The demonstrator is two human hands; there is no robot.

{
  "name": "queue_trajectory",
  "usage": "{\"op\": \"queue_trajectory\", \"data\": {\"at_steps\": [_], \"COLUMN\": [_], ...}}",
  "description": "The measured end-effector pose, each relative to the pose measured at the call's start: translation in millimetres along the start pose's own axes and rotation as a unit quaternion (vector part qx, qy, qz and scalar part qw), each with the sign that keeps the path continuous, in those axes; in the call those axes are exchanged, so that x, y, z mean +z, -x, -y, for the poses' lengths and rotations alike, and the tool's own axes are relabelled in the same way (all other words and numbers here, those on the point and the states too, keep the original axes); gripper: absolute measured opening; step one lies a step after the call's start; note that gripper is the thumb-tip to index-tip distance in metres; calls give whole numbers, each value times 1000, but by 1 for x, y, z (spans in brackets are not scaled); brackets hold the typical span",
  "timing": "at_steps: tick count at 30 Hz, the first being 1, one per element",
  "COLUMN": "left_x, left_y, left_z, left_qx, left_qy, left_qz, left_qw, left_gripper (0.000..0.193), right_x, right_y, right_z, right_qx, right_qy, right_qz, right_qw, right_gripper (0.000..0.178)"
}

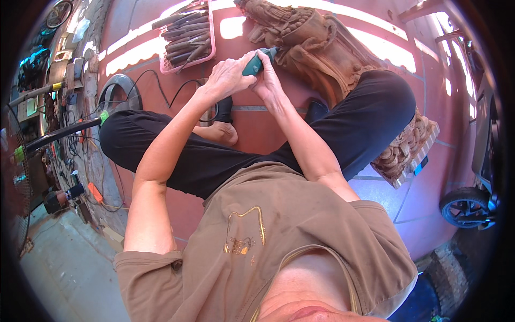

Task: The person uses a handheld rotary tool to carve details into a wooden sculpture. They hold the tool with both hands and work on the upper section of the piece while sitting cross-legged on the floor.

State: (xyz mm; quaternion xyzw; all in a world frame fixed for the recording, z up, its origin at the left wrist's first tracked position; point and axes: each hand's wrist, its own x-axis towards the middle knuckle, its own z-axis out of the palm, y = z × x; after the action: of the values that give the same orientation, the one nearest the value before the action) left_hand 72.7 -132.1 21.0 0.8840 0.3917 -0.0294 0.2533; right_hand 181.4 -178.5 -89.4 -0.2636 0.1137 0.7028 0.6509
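Both my hands are closed around a green hand-held rotary tool in front of my crossed legs. My left hand wraps its left side, and my right hand grips it from the right. The tool's dark front end points up and right, close to a brown carved wooden sculpture lying on the floor. Whether its tip touches the wood I cannot tell. A pink plastic basket beyond my left hand holds several dark, stick-like carving tools.
Black cord loops across the red tiles between my left knee and the basket. A grey ring-shaped base stands by that knee. Another carved wooden piece lies beside my right leg. A wheel is at far right; clutter lines the left wall.
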Motion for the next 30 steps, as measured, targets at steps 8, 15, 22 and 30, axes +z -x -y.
{"op": "queue_trajectory", "data": {"at_steps": [8, 15, 22, 30], "left_x": [1, 1, 3, -2], "left_y": [6, 9, 10, 12], "left_z": [7, 7, 9, 4], "left_qx": [-1, -15, -18, -10], "left_qy": [-13, -17, -21, -19], "left_qz": [-10, -4, -13, -23], "left_qw": [1000, 1000, 1000, 999], "left_gripper": [73, 74, 74, 73], "right_x": [8, 7, 9, 12], "right_y": [7, 4, 5, 10], "right_z": [-3, -8, -8, -7], "right_qx": [18, 18, 28, 31], "right_qy": [6, 2, 3, -10], "right_qz": [-6, 7, -1, 0], "right_qw": [1000, 1000, 1000, 999], "right_gripper": [30, 29, 30, 32]}}
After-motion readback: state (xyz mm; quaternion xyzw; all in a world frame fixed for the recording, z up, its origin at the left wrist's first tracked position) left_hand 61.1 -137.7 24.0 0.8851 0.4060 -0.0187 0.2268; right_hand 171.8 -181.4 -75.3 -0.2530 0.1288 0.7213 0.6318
